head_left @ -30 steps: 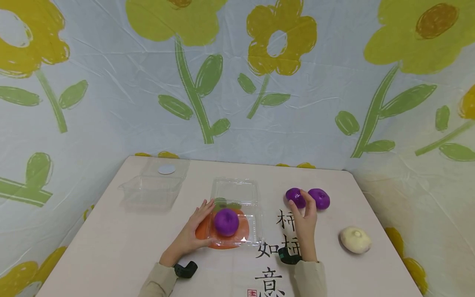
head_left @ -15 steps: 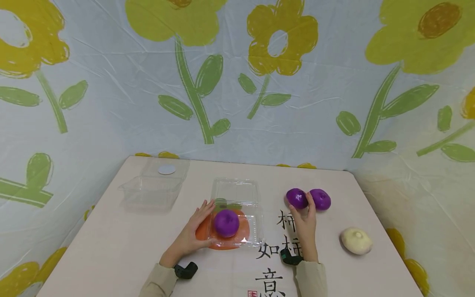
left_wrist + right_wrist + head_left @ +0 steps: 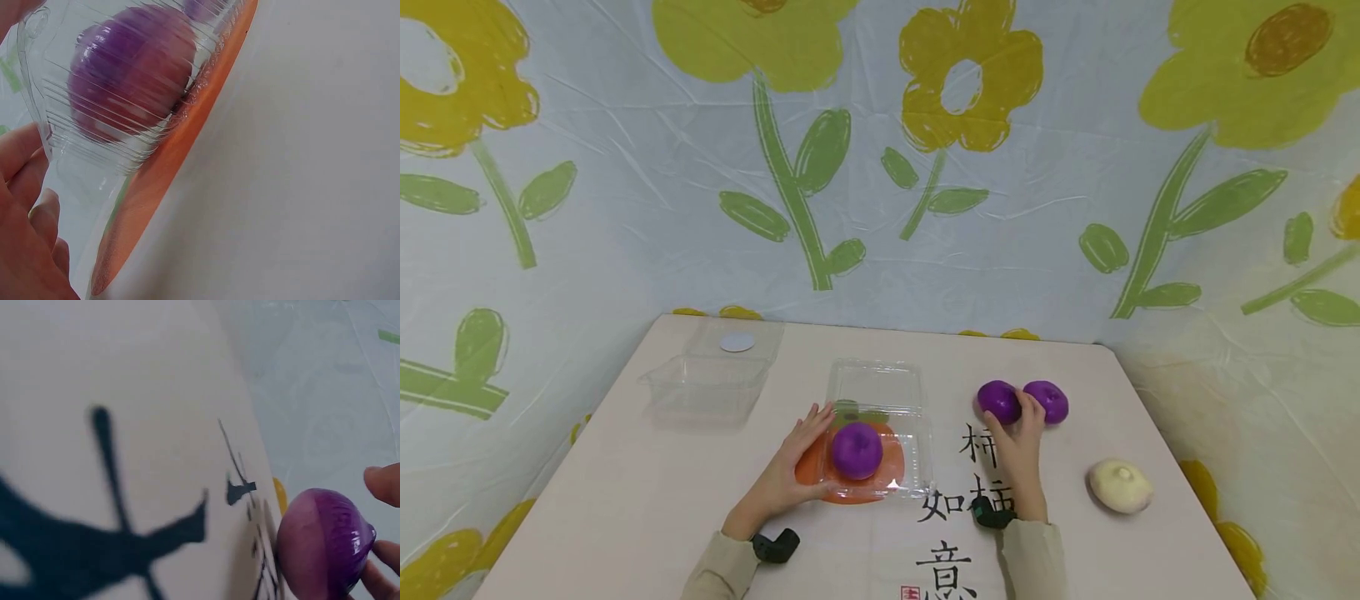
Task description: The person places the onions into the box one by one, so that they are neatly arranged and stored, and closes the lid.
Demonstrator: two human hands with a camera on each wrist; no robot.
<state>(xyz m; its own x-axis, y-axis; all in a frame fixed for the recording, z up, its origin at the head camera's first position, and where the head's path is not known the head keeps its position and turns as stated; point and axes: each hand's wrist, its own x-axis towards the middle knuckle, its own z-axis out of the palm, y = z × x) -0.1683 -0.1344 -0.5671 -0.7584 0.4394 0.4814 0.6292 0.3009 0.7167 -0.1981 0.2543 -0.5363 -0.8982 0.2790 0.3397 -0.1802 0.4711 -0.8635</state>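
Note:
A purple onion (image 3: 857, 450) (image 3: 131, 75) lies in a clear plastic clamshell box (image 3: 919, 467) (image 3: 75, 175) with its lid (image 3: 876, 385) folded back, on an orange mat (image 3: 850, 498) (image 3: 169, 169). My left hand (image 3: 790, 467) (image 3: 25, 237) rests with straight fingers against the box's left side. Two more purple onions lie side by side to the right. My right hand (image 3: 1018, 442) curls its fingers (image 3: 384, 484) round the left one (image 3: 998, 402) (image 3: 322, 540), which sits on the table. The other one (image 3: 1048, 401) touches my fingers.
A white onion (image 3: 1120, 486) lies near the right table edge. A second clear box (image 3: 711, 383) with a round white sticker (image 3: 737, 342) stands open at the back left. Black calligraphy (image 3: 951, 504) marks the table top (image 3: 625, 517). A flowered cloth (image 3: 880, 167) hangs behind.
My right hand has slid a little forward and its fingers have closed round the left purple onion. The left hand and the box have stayed put.

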